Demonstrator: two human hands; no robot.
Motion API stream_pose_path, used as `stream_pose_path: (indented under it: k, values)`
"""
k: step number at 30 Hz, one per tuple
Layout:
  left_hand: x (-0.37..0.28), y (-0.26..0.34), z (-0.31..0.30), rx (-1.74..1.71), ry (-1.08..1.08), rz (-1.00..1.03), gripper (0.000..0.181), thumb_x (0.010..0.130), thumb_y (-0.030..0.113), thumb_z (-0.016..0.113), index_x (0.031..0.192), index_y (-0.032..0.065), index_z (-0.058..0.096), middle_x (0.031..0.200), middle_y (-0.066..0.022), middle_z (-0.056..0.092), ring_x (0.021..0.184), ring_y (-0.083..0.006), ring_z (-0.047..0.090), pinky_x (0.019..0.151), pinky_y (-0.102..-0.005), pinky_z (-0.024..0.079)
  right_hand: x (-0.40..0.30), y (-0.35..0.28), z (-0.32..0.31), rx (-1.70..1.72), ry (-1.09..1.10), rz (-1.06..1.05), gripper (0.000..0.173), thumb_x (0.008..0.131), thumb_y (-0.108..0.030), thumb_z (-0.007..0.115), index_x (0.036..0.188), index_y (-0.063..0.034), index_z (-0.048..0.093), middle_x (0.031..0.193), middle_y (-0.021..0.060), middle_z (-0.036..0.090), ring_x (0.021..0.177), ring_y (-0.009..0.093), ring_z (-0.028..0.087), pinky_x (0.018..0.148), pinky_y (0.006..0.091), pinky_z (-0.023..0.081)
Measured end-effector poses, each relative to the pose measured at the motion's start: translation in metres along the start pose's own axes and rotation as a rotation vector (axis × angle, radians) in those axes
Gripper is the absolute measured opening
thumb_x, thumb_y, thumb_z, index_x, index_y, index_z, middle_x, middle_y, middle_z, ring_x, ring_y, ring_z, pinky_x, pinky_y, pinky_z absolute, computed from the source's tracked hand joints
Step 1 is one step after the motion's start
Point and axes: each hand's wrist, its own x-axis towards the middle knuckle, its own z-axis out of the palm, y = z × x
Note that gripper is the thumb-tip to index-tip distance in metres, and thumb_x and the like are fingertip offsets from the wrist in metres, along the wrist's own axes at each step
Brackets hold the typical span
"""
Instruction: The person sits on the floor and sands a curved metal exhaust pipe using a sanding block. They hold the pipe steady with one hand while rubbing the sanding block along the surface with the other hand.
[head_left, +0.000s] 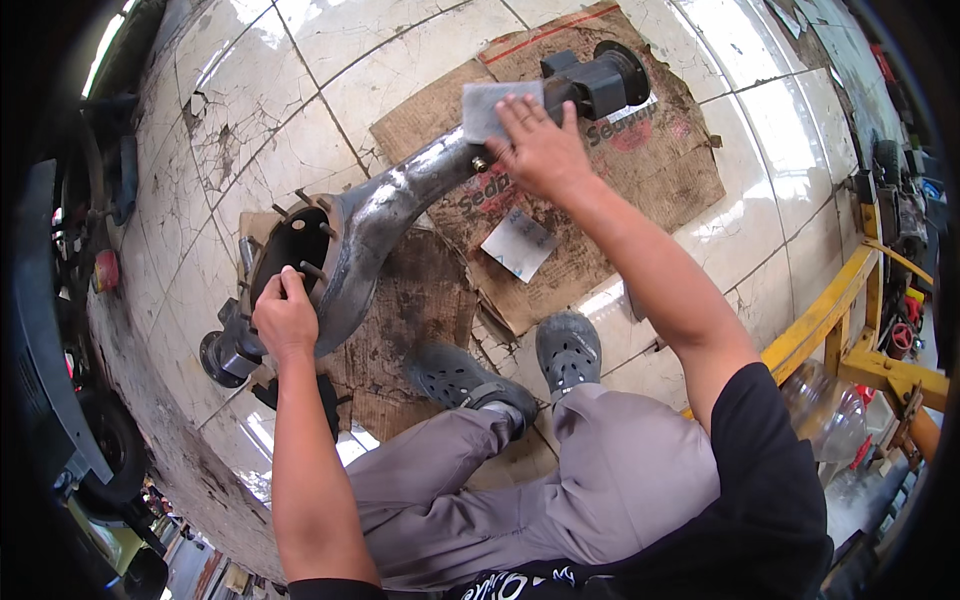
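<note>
A grey metal axle housing (390, 195) lies across the cardboard, with studs around its large round opening. My left hand (286, 319) is curled at the near rim of that opening, its fingertips next to a stud (312, 270). My right hand (544, 154) lies over the far axle tube, its fingers pressing a light grey sheet, apparently sandpaper (484, 112), onto the metal. Just past that hand are a bracket (602, 95) and the end flange (626, 71). A second, similar sheet (520, 244) rests on the cardboard, bearing faint writing on its pale side.
Stained cardboard (660, 180) covers part of the cracked tile floor (405, 67). My clogs (568, 349) stand close to the housing. A yellow metal frame (821, 315) and a clear plastic bottle (825, 412) are at right. At far left is a tyre (112, 442).
</note>
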Motion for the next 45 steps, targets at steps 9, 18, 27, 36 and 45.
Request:
stream_pose_path:
  k: [9, 18, 27, 36, 45]
  values:
    - [0.001, 0.006, -0.003, -0.013, -0.006, -0.024, 0.04, 0.093, 0.041, 0.051, 0.089, 0.0083, 0.074, 0.083, -0.0167, 0.07, 0.082, -0.0359, 0.067, 0.073, -0.0422, 0.049, -0.006, 0.01, 0.002, -0.049, 0.042, 0.019, 0.069, 0.101, -0.058, 0.013, 0.152, -0.0141, 0.029, 0.161, 0.0038, 0.023, 0.148, 0.021, 0.02, 0.119, 0.0554, 0.005]
    - [-0.002, -0.001, -0.001, 0.002, -0.013, -0.024, 0.04, 0.093, 0.04, 0.051, 0.09, 0.0082, 0.074, 0.083, -0.0157, 0.07, 0.08, -0.0354, 0.067, 0.072, -0.0421, 0.049, -0.006, 0.014, 0.008, -0.013, 0.068, 0.066, 0.072, 0.101, -0.059, 0.014, 0.152, -0.0103, 0.029, 0.16, 0.0069, 0.025, 0.148, 0.023, 0.02, 0.119, 0.0565, 0.006]
    - [-0.001, 0.004, -0.001, -0.011, -0.013, -0.033, 0.041, 0.094, 0.041, 0.05, 0.088, 0.0082, 0.074, 0.082, -0.0153, 0.07, 0.08, -0.0349, 0.067, 0.071, -0.042, 0.049, 0.011, -0.014, 0.004, -0.122, -0.03, -0.055, 0.074, 0.1, -0.06, 0.011, 0.152, -0.0097, 0.026, 0.158, 0.0083, 0.028, 0.147, 0.02, 0.024, 0.119, 0.0573, 0.009]
    - [-0.002, 0.0, -0.004, -0.01, 0.005, -0.05, 0.04, 0.093, 0.041, 0.051, 0.089, 0.0088, 0.075, 0.082, -0.0152, 0.07, 0.08, -0.0353, 0.067, 0.071, -0.0425, 0.05, -0.011, -0.103, 0.004, -0.085, -0.167, -0.408, 0.077, 0.099, -0.063, 0.009, 0.152, -0.01, 0.027, 0.157, 0.0136, 0.028, 0.148, 0.026, 0.022, 0.12, 0.0506, 0.012]
    - [-0.002, 0.004, -0.006, 0.007, 0.005, -0.073, 0.041, 0.093, 0.041, 0.05, 0.088, 0.009, 0.075, 0.081, -0.0153, 0.07, 0.079, -0.035, 0.067, 0.071, -0.0421, 0.05, 0.03, -0.05, -0.03, -0.393, -0.225, 0.0, 0.083, 0.099, -0.062, 0.012, 0.146, 0.0041, 0.034, 0.15, 0.0218, 0.038, 0.143, 0.032, 0.032, 0.119, 0.05, 0.019]
